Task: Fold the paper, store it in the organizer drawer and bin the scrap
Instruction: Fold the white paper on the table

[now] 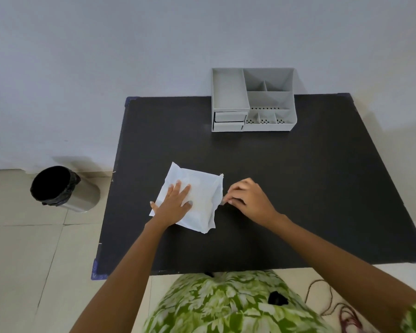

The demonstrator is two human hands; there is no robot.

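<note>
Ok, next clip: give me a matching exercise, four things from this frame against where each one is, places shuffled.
Things:
1. paper
2. organizer
3. bin
4. left hand

Places:
A. on the floor, left of the table
B. at the table's far edge, by the wall
C. pressed flat on the paper
D. on the table, near its middle

Pairs: 1-D, 2-B, 3-A, 4-C

Paper mid-table; organizer behind; bin on floor, left.
</note>
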